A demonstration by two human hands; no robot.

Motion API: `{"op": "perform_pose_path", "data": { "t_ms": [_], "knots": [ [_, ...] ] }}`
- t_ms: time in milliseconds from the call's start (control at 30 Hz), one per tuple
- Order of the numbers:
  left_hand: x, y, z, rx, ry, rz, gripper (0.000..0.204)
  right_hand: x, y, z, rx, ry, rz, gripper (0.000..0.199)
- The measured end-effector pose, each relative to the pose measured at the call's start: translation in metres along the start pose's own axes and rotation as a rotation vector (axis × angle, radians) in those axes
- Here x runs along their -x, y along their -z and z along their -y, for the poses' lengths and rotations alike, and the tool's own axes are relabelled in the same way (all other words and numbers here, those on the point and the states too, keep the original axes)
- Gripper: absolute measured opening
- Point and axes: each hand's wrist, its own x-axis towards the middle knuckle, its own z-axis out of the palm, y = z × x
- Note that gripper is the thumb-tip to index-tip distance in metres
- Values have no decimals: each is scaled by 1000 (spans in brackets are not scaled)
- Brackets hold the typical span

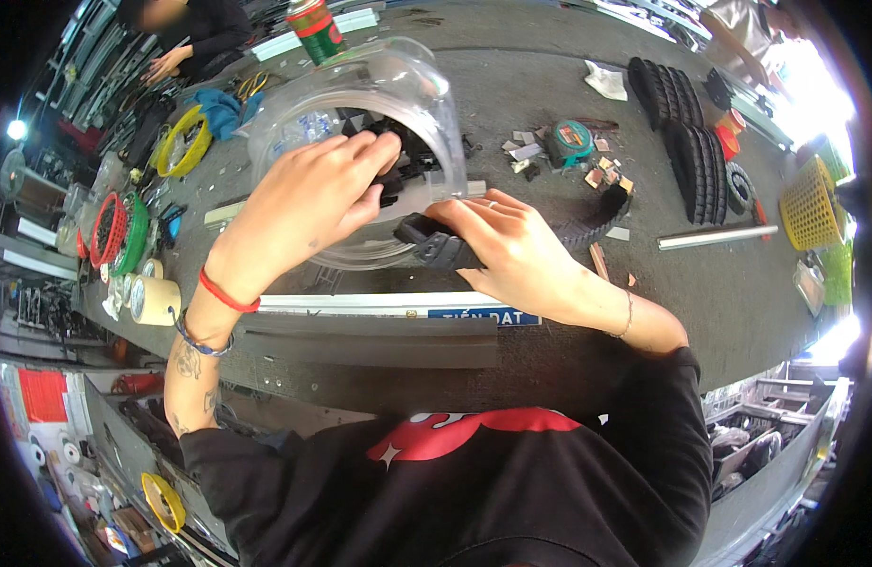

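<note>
The right hand [502, 241] is closed around a black segmented strip [440, 248], gripping it near the end, just outside the clear plastic container [440, 80]; a ribbed length, seemingly the same strip, curves away over the table [511, 57] beyond the knuckles. The left hand [313, 184] reaches into the container's open mouth with its fingers curled narrow over small black parts [412, 151]; whether it pinches one, I cannot tell. For this handling, a firm hold close to the strip's end should stop the links flexing, while the left thumb and fingertips would do best to single out one part and clear the rim without knocking it. Slack links are likely to twist, so the trailing length is better left supported by the table. Farther out lie a teal tape measure [570, 142], scattered chips [606, 177] and two black ribbed coils [696, 175].
</note>
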Motion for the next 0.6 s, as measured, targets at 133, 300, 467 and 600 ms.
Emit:
{"op": "perform_pose_path", "data": {
  "t_ms": [133, 300, 467, 600],
  "knots": [
    [5, 26, -3, 271, 32, -63, 23, -5, 5, 1, -31, -65, -54, 42],
    [6, 47, -1, 550, 78, 9, 24, -8, 14, 4, -23, -175, -24, 36],
    [7, 48, -1, 697, 115, 71, 30, -8, 17, 5, -35, -240, -17, 34],
    [16, 49, -2, 875, 166, 72, 40, -8, 17, 4, -26, -251, -29, 34]
  ]
}}
